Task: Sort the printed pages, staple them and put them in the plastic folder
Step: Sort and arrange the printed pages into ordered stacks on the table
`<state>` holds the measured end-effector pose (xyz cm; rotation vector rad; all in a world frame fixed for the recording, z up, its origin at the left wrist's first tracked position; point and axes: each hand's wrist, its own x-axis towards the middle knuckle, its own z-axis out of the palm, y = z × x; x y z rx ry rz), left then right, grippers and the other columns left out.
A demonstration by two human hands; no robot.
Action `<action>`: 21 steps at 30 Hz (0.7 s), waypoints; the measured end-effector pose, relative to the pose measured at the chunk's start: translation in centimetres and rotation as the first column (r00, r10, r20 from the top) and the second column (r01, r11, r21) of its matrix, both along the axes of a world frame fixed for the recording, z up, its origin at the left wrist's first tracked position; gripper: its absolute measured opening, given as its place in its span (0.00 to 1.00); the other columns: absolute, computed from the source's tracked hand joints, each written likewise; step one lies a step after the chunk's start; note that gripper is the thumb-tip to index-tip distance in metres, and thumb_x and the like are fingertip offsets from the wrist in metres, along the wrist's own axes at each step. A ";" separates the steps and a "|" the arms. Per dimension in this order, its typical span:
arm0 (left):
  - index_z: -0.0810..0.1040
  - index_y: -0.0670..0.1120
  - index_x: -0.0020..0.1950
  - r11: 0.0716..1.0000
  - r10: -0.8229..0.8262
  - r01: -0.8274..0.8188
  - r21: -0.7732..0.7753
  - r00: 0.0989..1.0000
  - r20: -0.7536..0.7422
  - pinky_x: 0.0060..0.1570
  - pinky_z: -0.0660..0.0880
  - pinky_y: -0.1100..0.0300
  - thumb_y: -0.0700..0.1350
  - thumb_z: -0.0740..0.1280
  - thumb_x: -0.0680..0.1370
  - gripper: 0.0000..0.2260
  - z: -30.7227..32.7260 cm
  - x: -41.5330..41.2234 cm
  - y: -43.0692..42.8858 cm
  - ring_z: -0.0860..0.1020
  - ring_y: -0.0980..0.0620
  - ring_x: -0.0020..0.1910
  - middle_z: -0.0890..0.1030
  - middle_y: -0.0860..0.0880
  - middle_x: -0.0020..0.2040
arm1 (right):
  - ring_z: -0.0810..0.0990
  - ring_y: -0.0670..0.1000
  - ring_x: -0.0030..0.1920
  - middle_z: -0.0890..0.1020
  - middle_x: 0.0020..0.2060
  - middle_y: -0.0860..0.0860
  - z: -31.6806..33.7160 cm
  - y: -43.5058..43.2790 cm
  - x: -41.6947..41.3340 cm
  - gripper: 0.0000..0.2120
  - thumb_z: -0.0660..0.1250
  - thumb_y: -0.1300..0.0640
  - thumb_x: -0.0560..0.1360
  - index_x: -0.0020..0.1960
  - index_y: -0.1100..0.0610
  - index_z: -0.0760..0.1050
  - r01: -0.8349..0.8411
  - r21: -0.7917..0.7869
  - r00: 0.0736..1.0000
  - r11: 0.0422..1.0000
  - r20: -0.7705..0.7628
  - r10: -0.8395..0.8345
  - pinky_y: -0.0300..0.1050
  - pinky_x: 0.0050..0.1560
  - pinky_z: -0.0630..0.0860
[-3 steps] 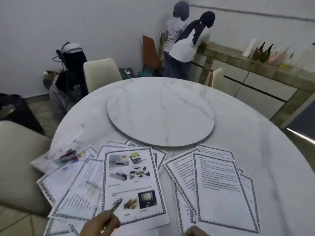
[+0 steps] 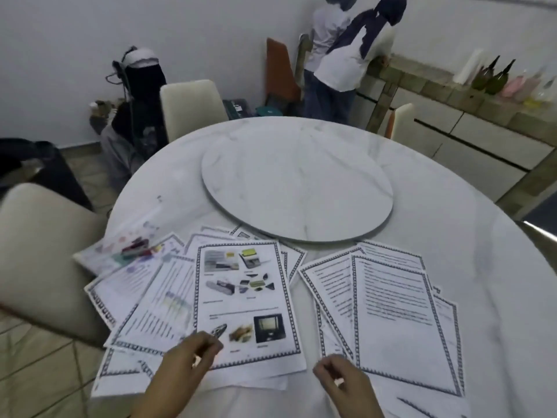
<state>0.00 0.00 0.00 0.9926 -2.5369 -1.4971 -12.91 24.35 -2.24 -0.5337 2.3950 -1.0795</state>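
The sorting step is in hand: nothing is stapled yet, and the printed pages lie fanned in two loose groups on the near side of the round desk (image 2: pixel 470 242). The left group is topped by a page with pictures (image 2: pixel 241 297), overlapping sheets with tables; the right group is topped by a text page (image 2: pixel 394 321). The plastic folder (image 2: pixel 126 245) lies at the far left of the spread, with a small dark object (probably the stapler, too blurred to confirm) resting on it. The left hand (image 2: pixel 180 369) rests over the bottom edge of the picture page, fingers curled loosely. The right hand (image 2: pixel 340 378) hovers between the groups, fingers bent; whether either hand pinches paper cannot be told. The next move calls for lifting one sheet cleanly without dragging its neighbours.
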 end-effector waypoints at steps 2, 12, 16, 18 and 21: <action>0.75 0.56 0.42 0.997 0.061 -0.064 -0.040 0.997 -0.056 0.39 0.74 0.68 0.40 0.64 0.77 0.11 -1.1 -0.5 -0.3 0.78 0.57 0.43 0.80 0.54 0.44 | 0.76 0.38 0.42 0.80 0.37 0.43 0.5 -2.0 -1.8 0.15 0.67 0.61 0.74 0.35 0.42 0.75 -0.021 0.006 0.996 1.000 -0.087 0.022 0.27 0.37 0.69; 0.67 0.43 0.69 0.976 0.220 -0.219 -0.014 0.975 0.044 0.55 0.68 0.60 0.42 0.64 0.77 0.20 -3.8 -1.4 -1.7 0.74 0.47 0.59 0.72 0.42 0.64 | 0.70 0.57 0.60 0.71 0.58 0.59 -3.0 -7.6 -2.5 0.18 0.64 0.59 0.76 0.64 0.62 0.69 -0.013 0.217 0.992 0.976 -0.122 0.041 0.42 0.58 0.65; 0.67 0.42 0.70 0.971 0.236 -0.237 0.019 0.970 0.057 0.50 0.71 0.60 0.41 0.64 0.77 0.21 -3.3 -1.5 -2.1 0.76 0.47 0.55 0.73 0.43 0.64 | 0.67 0.59 0.60 0.69 0.59 0.61 -3.2 -8.4 -2.2 0.20 0.65 0.59 0.75 0.65 0.64 0.67 0.020 0.257 0.987 0.966 -0.160 0.022 0.43 0.58 0.63; 0.68 0.42 0.69 0.967 0.251 -0.252 0.039 0.967 0.045 0.48 0.73 0.58 0.39 0.64 0.77 0.20 -3.0 -1.6 -2.2 0.76 0.49 0.49 0.76 0.42 0.61 | 0.67 0.60 0.60 0.69 0.59 0.62 -3.2 -8.6 -2.2 0.21 0.65 0.60 0.75 0.65 0.65 0.67 0.043 0.265 0.988 0.963 -0.155 -0.002 0.45 0.58 0.64; 0.67 0.41 0.69 0.960 0.277 -0.279 0.030 0.960 0.040 0.43 0.71 0.60 0.38 0.64 0.76 0.21 -2.7 -1.8 -2.3 0.76 0.50 0.45 0.76 0.38 0.60 | 0.69 0.60 0.60 0.67 0.60 0.63 -3.1 -8.7 -2.1 0.23 0.65 0.61 0.74 0.66 0.65 0.64 0.069 0.235 0.992 0.969 -0.115 -0.043 0.46 0.58 0.66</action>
